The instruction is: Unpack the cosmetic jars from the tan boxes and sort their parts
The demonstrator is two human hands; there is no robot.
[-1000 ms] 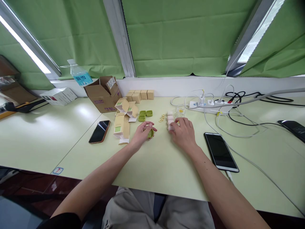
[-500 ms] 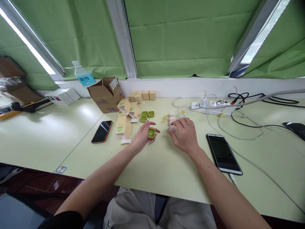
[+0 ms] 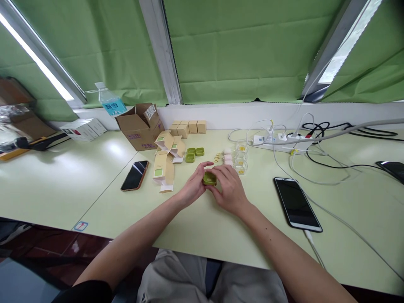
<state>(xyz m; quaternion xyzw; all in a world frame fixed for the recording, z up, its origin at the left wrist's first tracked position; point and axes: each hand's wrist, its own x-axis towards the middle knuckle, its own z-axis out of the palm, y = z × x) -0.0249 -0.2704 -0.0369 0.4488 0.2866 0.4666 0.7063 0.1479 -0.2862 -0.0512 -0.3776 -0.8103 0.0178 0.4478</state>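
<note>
A small square green container (image 3: 210, 178) is held over the table between both hands. My left hand (image 3: 197, 185) grips it from the left, fingers closed around its side. My right hand (image 3: 229, 189) is closed on it from the right, thumb near its front and fingers at its back edge; whether anything else is in those fingers is hidden. Several matching green containers (image 3: 190, 157) stand together beyond my left hand. Past my right hand are a row of pale pink blocks (image 3: 227, 157), small yellow pieces (image 3: 216, 157) and clear round-looking cases with yellow marks (image 3: 241, 160).
Opened cream cartons (image 3: 164, 167), a brown cardboard box (image 3: 142, 128) and small kraft boxes (image 3: 192, 126) stand left and back. One phone (image 3: 135, 175) lies at left, another phone (image 3: 297, 203) with a cable at right. A power strip (image 3: 282, 142) with tangled cables sits back right.
My right hand has moved left from the pink blocks to the green container. My left hand has shifted the container slightly right. The clear cases are now uncovered.
</note>
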